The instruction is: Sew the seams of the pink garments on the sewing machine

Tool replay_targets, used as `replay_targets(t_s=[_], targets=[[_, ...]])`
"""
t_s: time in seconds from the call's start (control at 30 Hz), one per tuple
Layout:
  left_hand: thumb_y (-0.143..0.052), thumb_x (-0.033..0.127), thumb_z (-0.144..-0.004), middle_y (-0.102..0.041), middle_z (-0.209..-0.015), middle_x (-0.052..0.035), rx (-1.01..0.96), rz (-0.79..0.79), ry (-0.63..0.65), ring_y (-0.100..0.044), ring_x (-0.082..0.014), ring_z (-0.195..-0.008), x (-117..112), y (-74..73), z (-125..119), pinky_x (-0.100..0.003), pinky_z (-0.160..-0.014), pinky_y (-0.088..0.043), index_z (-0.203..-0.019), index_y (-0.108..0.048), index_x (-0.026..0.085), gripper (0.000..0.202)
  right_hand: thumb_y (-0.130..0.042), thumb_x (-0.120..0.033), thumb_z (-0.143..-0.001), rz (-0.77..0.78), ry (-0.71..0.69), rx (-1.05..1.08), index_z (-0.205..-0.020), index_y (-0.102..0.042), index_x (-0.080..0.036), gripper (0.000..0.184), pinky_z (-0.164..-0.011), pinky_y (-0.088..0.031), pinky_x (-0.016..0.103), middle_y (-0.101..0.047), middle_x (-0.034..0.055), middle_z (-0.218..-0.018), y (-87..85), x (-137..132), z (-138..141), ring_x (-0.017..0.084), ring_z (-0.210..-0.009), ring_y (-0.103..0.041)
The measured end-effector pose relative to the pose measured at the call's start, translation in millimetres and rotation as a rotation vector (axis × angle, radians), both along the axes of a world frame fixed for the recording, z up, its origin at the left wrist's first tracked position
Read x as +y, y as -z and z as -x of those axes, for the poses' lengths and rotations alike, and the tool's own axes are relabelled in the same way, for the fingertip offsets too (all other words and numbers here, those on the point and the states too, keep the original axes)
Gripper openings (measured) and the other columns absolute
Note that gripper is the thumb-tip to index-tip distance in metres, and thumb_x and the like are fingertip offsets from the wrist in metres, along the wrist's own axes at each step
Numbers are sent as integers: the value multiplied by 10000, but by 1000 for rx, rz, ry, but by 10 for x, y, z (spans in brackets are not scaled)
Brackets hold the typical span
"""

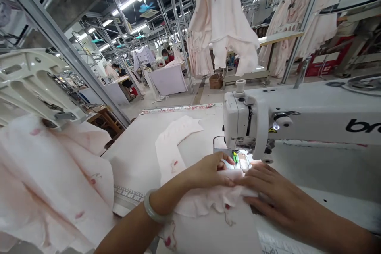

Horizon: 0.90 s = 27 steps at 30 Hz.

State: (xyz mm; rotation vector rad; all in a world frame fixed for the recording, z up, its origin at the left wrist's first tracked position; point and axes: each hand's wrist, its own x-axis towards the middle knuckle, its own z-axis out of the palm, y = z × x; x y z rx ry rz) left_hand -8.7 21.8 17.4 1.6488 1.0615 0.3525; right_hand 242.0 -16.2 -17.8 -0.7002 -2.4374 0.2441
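Item: your left hand (pixel 205 172), pale bangle (pixel 152 207) on the wrist, resting on ruffled pink-printed fabric (pixel 208 203). Item: your right hand (pixel 276 194), flat on that fabric, fingertips nearly meeting the left's, just before the white sewing machine (pixel 241 119). Also: a pale fabric strip (pixel 175 143) on the white sewing table (pixel 133 162), a fabric heap (pixel 50 178) at left, pink garments (pixel 222 20) hanging overhead.

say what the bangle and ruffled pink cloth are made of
The bangle looks like polished jade or glass: smooth, glossy, milky. The ruffled pink cloth seems a thin, soft, matte fabric, fibre unclear: it gathers in limp, fine folds.
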Motion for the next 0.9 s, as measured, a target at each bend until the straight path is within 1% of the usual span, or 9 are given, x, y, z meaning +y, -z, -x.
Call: replay_targets(t_s=[0.07,0.17,0.27,0.47,0.6,0.67,0.8,0.83,0.9], targets=[[-886,308,-699,-497,-736,69,-13,25,-40,-478,-136,-702,-20,21,-2,-262,-649,-350,-1200,-653,201,563,-530,-202,-1048,44,-96,-51,-1131,-659,-266,166,-1114,-446,461,-693,18,-975,-27,-2,29,199,-947,-688],[-875,369,-707,-552,-764,42,-34,37,-81,-500,-139,-727,-35,6,-4,-272,-671,-360,-1000,-720,175,384,-525,-186,-1046,77,-203,-131,-964,-630,-246,146,-1203,-342,506,-638,1,-899,-113,-26,50,184,-891,-653],[-754,429,-834,-559,-749,29,-25,-13,-114,-495,-137,-722,-52,-12,-27,-276,-662,-352,-847,-698,161,274,-561,-248,-1049,155,-251,-159,-976,-638,-240,106,-1165,-399,478,-648,18,-926,-176,-52,42,200,-932,-646],[-651,309,-920,-637,-795,23,118,-267,-160,-558,-155,-790,-125,54,-149,-276,-738,-415,-813,-657,185,164,-552,-274,-1069,244,-272,-94,-1016,-660,-237,126,-1178,-409,453,-667,23,-934,-149,-50,17,192,-934,-650],[-693,291,-924,-689,-928,-12,287,-450,-126,-614,-197,-879,-156,145,-217,-316,-828,-479,-949,-661,196,103,-517,-254,-1091,152,-184,14,-922,-644,-240,212,-1094,-475,421,-662,1,-842,-102,-18,54,169,-798,-652],[-705,267,-924,-698,-1024,-40,339,-524,-127,-633,-219,-943,-157,179,-231,-341,-867,-507,-1056,-648,199,159,-494,-254,-1097,74,-97,67,-937,-658,-238,230,-991,-524,393,-700,23,-903,-65,6,62,184,-846,-679],[-686,206,-945,-698,-1101,-78,402,-760,-55,-635,-248,-1064,-185,183,-219,-370,-953,-527,-1010,-637,187,83,-554,-307,-1075,-83,32,41,-1246,-691,-240,230,-905,-552,385,-748,63,-1165,35,61,36,237,-1086,-692],[-657,184,-960,-701,-1116,-89,426,-841,-3,-633,-255,-1086,-211,176,-206,-381,-976,-524,-984,-642,180,29,-569,-316,-1071,-117,33,15,-1304,-676,-239,268,-915,-547,394,-751,59,-1179,57,73,26,239,-1091,-690],[-591,143,-977,-711,-1149,-106,480,-984,128,-638,-269,-1111,-293,173,-168,-403,-1004,-522,-1000,-664,162,79,-568,-307,-1071,-175,20,-22,-1306,-675,-231,270,-921,-533,407,-761,48,-1170,85,90,12,237,-1057,-689]])
